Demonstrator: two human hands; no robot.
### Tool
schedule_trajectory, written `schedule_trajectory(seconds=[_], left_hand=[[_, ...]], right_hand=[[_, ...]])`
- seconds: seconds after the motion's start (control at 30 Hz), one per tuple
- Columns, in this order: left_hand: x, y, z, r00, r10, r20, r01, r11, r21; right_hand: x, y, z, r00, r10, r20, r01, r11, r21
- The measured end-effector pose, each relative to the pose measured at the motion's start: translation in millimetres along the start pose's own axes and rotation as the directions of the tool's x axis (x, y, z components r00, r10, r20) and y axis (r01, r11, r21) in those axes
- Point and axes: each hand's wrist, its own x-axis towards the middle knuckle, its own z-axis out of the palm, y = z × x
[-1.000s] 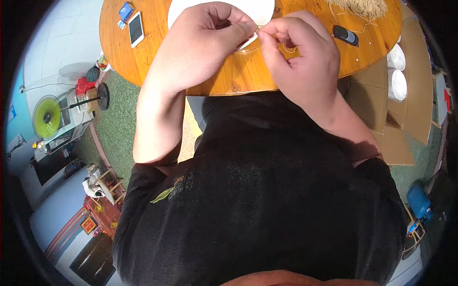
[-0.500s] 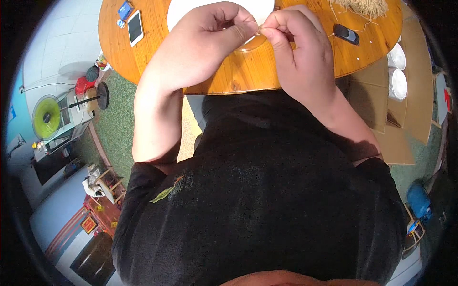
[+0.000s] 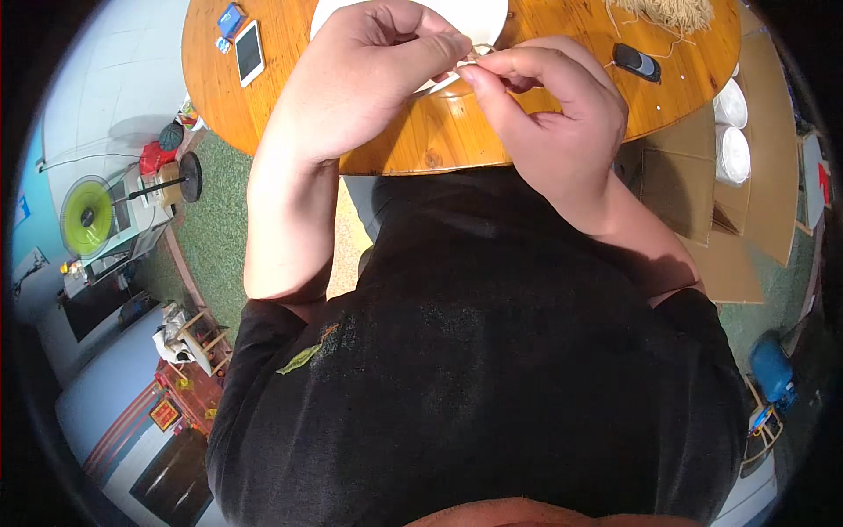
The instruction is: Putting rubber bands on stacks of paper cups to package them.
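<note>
Above the near edge of a round wooden table point(image 3: 430, 145), both hands meet fingertip to fingertip. My left hand point(image 3: 364, 88) is closed, thumb against forefinger, pinching a thin tan cord point(image 3: 483, 50). The thumb and forefinger of my right hand point(image 3: 566, 119) pinch the same cord just right of the left fingertips. A small bend of it shows above the right forefinger; the rest is hidden by the fingers. Behind and beneath the hands lies a round white plate point(image 3: 483, 19), partly covered by them. A bundle of tan cords point(image 3: 672, 12) rests at the far right.
A small black and grey object point(image 3: 637, 63) lies right of the hands. At the table's left are a white phone point(image 3: 249, 53), a blue box point(image 3: 231, 19) and a crumpled scrap point(image 3: 223, 44). Right of the table stand cardboard point(image 3: 676, 189) and white round containers point(image 3: 732, 154).
My right hand has shifted slightly left and down, its fingertips now overlapping nearer the left ones. More of the cord shows above the fingers. My left hand has hardly moved.
</note>
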Motion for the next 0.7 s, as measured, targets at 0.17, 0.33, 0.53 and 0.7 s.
schedule_trajectory(seconds=[0.17, 0.33, 0.53, 0.7], left_hand=[[-2, 0, 3, 1.000, 0.009, -0.028, -0.009, 1.000, 0.001], [7, -10, 2, 0.999, 0.016, -0.042, -0.016, 1.000, 0.019], [4, -19, -19, 0.986, 0.118, 0.119, -0.145, 0.956, 0.254], [29, -32, -8, 0.605, 0.726, 0.326, -0.646, 0.687, -0.333]], right_hand=[[1, -2, 2, 0.999, 0.034, -0.019, -0.034, 0.999, -0.016], [6, -11, 2, 0.998, 0.060, -0.011, -0.060, 0.998, -0.013], [8, -11, -1, 0.999, 0.048, 0.026, -0.049, 0.999, 0.023], [2, -10, -1, 0.994, 0.067, 0.087, -0.078, 0.988, 0.132]])
